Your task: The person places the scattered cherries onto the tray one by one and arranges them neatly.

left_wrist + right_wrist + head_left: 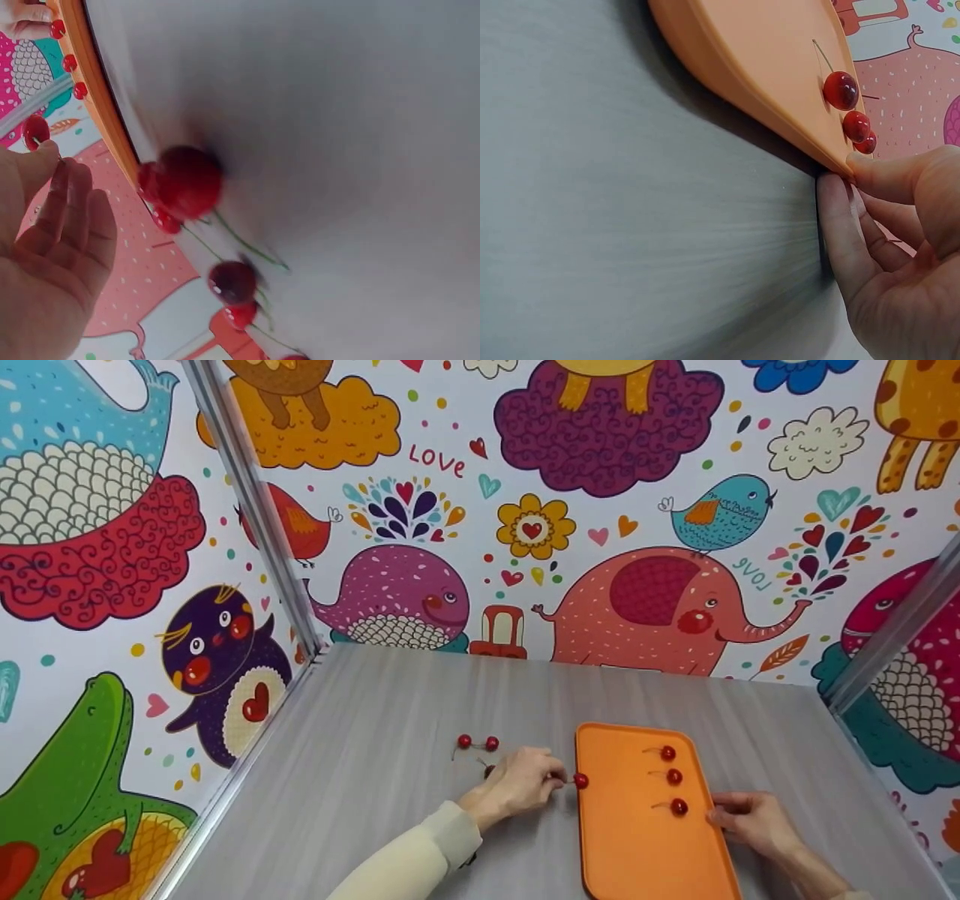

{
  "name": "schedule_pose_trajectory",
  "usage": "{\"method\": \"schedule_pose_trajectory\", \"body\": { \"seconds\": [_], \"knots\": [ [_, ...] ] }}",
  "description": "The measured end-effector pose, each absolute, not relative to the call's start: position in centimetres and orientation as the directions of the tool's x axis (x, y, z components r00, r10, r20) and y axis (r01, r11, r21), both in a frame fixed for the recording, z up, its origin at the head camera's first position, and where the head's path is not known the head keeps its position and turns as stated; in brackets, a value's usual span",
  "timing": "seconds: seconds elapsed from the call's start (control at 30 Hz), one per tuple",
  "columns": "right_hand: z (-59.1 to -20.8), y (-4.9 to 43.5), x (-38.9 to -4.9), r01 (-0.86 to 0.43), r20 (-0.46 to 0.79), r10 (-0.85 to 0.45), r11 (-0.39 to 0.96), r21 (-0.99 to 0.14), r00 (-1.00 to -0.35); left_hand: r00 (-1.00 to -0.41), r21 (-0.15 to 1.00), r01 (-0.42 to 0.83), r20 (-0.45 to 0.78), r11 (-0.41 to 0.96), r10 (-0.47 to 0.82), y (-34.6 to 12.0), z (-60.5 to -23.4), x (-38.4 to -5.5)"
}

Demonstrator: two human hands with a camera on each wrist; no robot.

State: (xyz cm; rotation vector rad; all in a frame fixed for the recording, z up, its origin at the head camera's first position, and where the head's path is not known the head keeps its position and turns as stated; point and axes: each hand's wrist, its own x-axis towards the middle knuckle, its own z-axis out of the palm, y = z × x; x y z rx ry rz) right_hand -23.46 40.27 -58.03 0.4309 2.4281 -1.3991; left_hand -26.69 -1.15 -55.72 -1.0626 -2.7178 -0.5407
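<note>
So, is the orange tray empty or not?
Not empty: three red cherries lie in the orange tray, toward the edge the right hand grips.

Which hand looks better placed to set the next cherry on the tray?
Probably the left hand: it holds a cherry at the left edge of the tray, and the loose cherries lie on its side. The right hand grips the tray's right rim.
</note>
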Motion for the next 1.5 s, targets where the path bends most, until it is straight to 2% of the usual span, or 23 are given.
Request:
{"method": "schedule_pose_trajectory", "body": {
  "seconds": [0.57, 0.9, 1.17, 1.5],
  "knots": [
    [-58.1, 40.6, -23.4, 0.377, -0.381, 0.096, 0.481, -0.791, -0.92, -0.669, 0.228, 0.743, 0.285, 0.629, 0.687, 3.0, -55.0, -26.3],
    [-58.1, 40.5, -23.6, 0.392, -0.405, 0.079, 0.475, -0.788, -0.911, -0.663, 0.187, 0.749, 0.22, 0.636, 0.716, 6.3, -54.8, -26.0],
    [-58.2, 40.3, -23.6, 0.379, -0.384, 0.091, 0.474, -0.795, -0.919, -0.627, 0.081, 0.777, 0.186, 0.624, 0.757, 9.1, -54.9, -25.7],
    [-58.0, 40.2, -23.4, 0.345, -0.356, 0.068, 0.459, -0.818, -0.932, -0.636, 0.117, 0.772, 0.101, 0.625, 0.765, 11.4, -55.2, -25.2]
  ]
}}
